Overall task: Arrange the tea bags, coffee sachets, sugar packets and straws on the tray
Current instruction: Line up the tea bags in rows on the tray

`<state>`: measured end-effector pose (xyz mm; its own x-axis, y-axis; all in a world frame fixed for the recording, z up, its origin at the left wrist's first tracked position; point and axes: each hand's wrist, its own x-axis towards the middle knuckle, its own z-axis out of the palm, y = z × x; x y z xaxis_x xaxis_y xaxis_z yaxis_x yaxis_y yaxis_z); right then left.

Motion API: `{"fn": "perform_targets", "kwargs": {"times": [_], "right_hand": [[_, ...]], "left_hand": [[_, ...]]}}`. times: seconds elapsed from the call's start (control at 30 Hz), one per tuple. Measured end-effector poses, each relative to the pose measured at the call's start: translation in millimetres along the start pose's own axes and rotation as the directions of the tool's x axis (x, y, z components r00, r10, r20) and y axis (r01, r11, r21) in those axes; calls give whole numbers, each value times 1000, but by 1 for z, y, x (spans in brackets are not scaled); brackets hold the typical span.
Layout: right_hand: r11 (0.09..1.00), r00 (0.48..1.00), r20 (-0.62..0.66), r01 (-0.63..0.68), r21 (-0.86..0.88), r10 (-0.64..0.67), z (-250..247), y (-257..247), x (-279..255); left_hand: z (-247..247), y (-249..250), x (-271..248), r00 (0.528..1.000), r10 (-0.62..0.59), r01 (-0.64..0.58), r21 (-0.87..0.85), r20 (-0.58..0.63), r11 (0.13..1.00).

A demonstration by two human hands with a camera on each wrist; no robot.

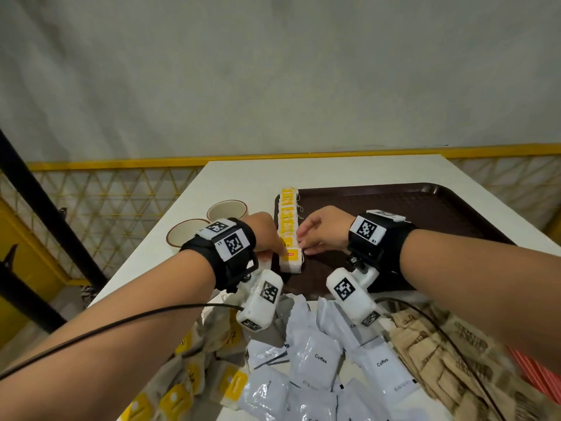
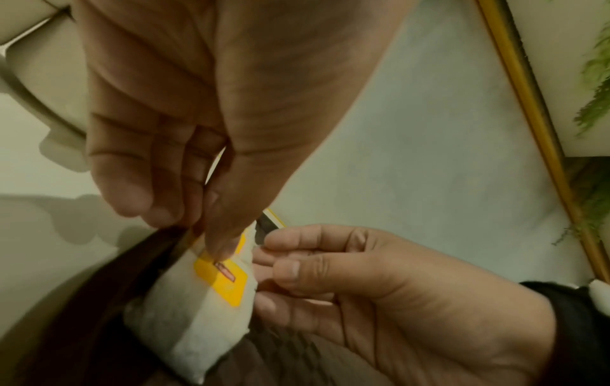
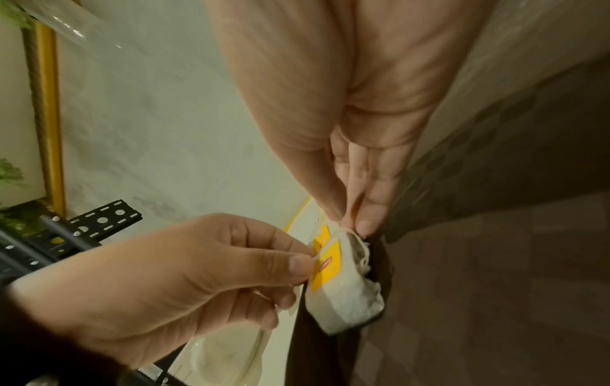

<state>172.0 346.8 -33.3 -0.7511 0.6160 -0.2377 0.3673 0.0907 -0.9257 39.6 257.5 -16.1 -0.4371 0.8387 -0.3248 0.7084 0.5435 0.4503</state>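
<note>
Setting the nearest white paper tea bag with its yellow tag [image 1: 290, 260] into the row on the dark brown plastic tray [image 1: 409, 208], you are pinching it with both your left hand [image 1: 267, 235] and right hand [image 1: 321, 229]. The white coffee sachets [image 1: 321, 360], brown sugar packets [image 1: 440, 354] and red straws [image 1: 537, 372] are waiting on the surface.

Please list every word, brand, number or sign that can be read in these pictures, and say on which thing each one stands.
"Coffee": on a white foil coffee sachet near the table's front edge.
"Coffee": on a second white sachet to its right.
Red logo on the yellow tag of the white tea bag on the dark brown plastic tray: too blurred to read.
Print on the brown paper sugar packets: blurred, unreadable.
Black-and-white square code markers on the wrist bands: patterns, not words; the small characters beside them are too small.
</note>
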Motion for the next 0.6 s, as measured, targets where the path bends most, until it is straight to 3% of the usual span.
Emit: {"fn": "perform_targets", "kwargs": {"times": [0.2, 0.3, 0.43, 0.6], "right_hand": [[999, 999, -27, -28, -20, 27, -4, 5, -4], [996, 997, 26, -68, -66, 70, -3, 8, -6], [987, 992, 99, -60, -146, 75, 3, 8, -8], [947, 996, 59, -40, -319, 62, 13, 6, -3]], "left_hand": [[3, 1, -1, 999, -41, 43, -49, 29, 998], [1, 2, -2, 997, -58, 61, -58, 44, 996], [-1, 3, 0, 992, -107, 116, -140, 69, 983], [4, 1, 4, 991, -129, 136, -213, 45, 968]]}}
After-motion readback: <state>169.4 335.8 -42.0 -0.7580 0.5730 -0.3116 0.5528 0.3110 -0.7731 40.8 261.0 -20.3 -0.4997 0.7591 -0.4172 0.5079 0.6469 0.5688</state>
